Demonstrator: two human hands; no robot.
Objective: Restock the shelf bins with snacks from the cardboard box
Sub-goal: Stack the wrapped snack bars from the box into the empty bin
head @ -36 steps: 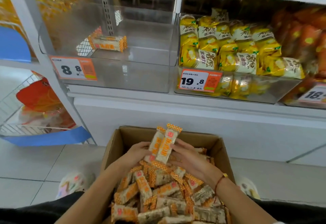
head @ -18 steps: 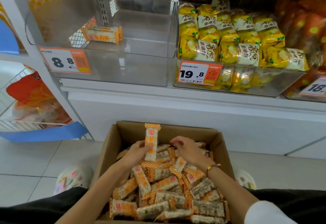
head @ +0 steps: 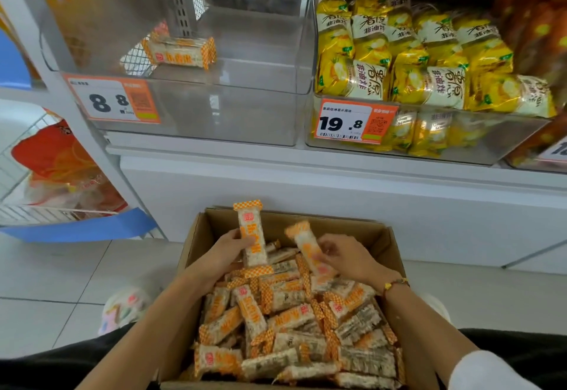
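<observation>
Two snack bars are in our hands above the cardboard box [head: 380, 245].

Our left hand [head: 227, 250] has its fingers curled round one snack bar [head: 251, 236] and holds it upright, orange checked end on top. Our right hand [head: 346, 256] pinches a second bar [head: 306, 250], which is tilted and a little blurred. Both hands are over the far end of the box, which stands on the floor before the shelf and is full of the same bars [head: 285, 331]. Above, the clear bin [head: 270, 61] with price tag 8.8 [head: 112, 101] contains only one bar [head: 181, 52], lying on its side. Just beside it on the right, another bin [head: 491, 144] is filled with yellow packets [head: 429, 61].
</observation>
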